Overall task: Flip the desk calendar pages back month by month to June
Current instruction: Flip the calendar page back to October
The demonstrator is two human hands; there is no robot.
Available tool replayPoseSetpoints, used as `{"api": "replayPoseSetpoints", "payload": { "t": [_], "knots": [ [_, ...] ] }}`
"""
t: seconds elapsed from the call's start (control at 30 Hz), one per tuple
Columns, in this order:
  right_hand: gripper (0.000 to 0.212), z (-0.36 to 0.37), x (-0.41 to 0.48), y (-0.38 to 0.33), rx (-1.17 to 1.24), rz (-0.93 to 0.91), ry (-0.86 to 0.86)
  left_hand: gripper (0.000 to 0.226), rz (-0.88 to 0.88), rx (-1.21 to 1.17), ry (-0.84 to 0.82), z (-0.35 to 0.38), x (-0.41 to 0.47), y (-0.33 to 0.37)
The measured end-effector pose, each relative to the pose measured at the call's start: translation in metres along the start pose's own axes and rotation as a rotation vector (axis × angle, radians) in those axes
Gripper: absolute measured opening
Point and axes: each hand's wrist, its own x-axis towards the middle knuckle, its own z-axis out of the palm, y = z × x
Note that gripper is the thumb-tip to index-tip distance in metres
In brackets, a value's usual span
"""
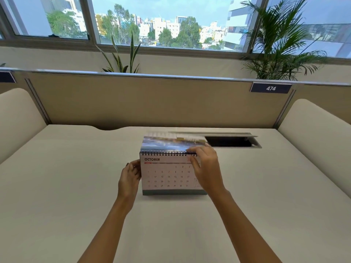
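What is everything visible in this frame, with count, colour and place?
desk calendar: one, white page showing OCTOBER, standing at desk centre
flipped page: one, blue-grey photo, blurred, lying back over the spiral binding
desk: one, cream, fills the foreground
cable hatch: one, grey frame with dark opening, behind the calendar to the right
partition: one, beige, along the desk's far edge
number plate: one, dark blue, reads 474, on the partition at right
plants: two, green, behind the partition
windows: along the top, city outside
hands: left hand holds the calendar's left edge; right hand holds the flipped page at the binding
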Motion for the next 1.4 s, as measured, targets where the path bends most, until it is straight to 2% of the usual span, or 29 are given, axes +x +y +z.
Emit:
{"api": "replayPoseSetpoints", "payload": {
  "t": [0.33, 0.57, 0.67, 0.8, 0.93, 1.17, 1.4],
  "knots": [
    [0.023, 0.016, -0.003, 0.007, -0.082, 0.030, 0.000, 0.039, 0.030, 0.030, 0.009, -0.001, -0.001, -0.002],
    [0.042, 0.019, -0.012, 0.008, -0.108, -0.001, 0.152, 0.039, 0.031, 0.038, 0.011, -0.001, -0.001, -0.003],
    [0.042, 0.020, -0.023, 0.009, -0.021, 0.159, 0.297, 0.039, 0.035, 0.039, 0.013, -0.002, 0.000, -0.004],
    [0.036, 0.020, -0.039, 0.017, 0.132, 0.505, 0.524, 0.039, 0.037, 0.034, 0.008, -0.002, 0.000, -0.004],
    [0.031, 0.022, -0.058, 0.028, 0.270, 0.801, 0.505, 0.039, 0.037, 0.040, 0.016, -0.002, 0.000, -0.005],
    [0.025, 0.033, -0.087, 0.029, 0.265, 0.911, 0.378, 0.038, 0.027, 0.036, 0.012, -0.001, -0.001, -0.003],
    [0.015, 0.030, -0.094, 0.028, 0.308, 0.921, 0.366, 0.038, 0.028, 0.044, 0.007, -0.001, -0.003, -0.001]
  ]
}}
